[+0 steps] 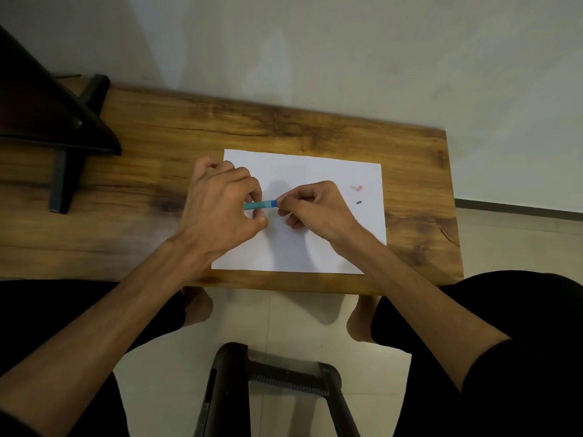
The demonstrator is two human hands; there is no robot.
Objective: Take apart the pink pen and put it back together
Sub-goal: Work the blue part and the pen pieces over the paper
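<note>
Between my two hands I hold a thin pen barrel (260, 204) that looks teal-blue here, lying level above a white sheet of paper (318, 171). My left hand (220, 203) pinches its left end. My right hand (312, 205) grips its right end with the fingertips. A small pink pen part (358, 188) lies on the paper at the right. Just below it lies a small dark piece (359, 202). The rest of the barrel is hidden inside my fingers.
The paper lies on a wooden table (284, 130) against a pale wall. A dark monitor and its stand (63, 146) take up the table's left end. A dark stool frame (274, 376) stands on the tiled floor between my knees.
</note>
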